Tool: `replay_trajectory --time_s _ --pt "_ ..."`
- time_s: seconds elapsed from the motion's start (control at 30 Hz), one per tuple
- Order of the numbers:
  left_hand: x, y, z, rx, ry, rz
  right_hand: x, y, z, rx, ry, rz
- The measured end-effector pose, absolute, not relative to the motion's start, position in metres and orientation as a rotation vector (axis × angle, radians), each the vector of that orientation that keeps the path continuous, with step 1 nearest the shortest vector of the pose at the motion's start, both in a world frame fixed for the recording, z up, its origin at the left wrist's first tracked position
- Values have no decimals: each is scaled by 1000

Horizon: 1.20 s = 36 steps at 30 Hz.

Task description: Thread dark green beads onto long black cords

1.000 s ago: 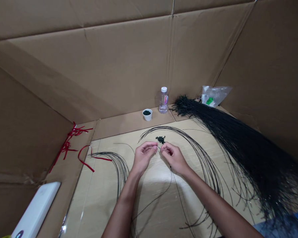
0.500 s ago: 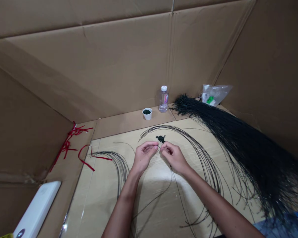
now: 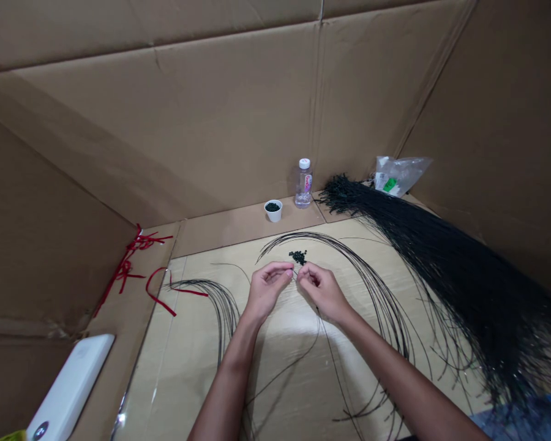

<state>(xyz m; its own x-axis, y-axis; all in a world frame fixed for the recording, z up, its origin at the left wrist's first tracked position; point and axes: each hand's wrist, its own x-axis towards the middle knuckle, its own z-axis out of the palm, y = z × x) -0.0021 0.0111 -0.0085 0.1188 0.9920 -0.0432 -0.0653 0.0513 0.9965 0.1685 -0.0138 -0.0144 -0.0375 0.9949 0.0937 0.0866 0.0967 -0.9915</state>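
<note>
My left hand (image 3: 269,286) and my right hand (image 3: 320,290) meet fingertip to fingertip over the middle of the table. Both pinch a thin dark cord (image 3: 294,272), of which a short piece shows between them. Its thin tails (image 3: 327,340) hang below my right hand toward the front edge. Just beyond my fingers lies a small pile of dark beads (image 3: 297,256). Whether a bead sits in either pinch is hidden by the fingers. Loose dark cords (image 3: 349,252) curve around behind and to the right of my hands.
A white cup (image 3: 273,211) of dark beads and a clear bottle (image 3: 303,184) stand at the back. A thick bundle of black cords (image 3: 445,257) fills the right, beside a plastic bag (image 3: 401,174). Left are more cords (image 3: 220,300), red ribbons (image 3: 160,300) and a white device (image 3: 73,386).
Almost nothing differs. Both hands keep their pinch on the cord in the same place, and the whole view has shifted very slightly.
</note>
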Motion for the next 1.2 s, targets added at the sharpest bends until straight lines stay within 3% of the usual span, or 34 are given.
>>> replay_trajectory --time_s 1.2 --pt "-3 11 -11 1173 1069 1109 170 -12 -17 -1186 -1295 1146"
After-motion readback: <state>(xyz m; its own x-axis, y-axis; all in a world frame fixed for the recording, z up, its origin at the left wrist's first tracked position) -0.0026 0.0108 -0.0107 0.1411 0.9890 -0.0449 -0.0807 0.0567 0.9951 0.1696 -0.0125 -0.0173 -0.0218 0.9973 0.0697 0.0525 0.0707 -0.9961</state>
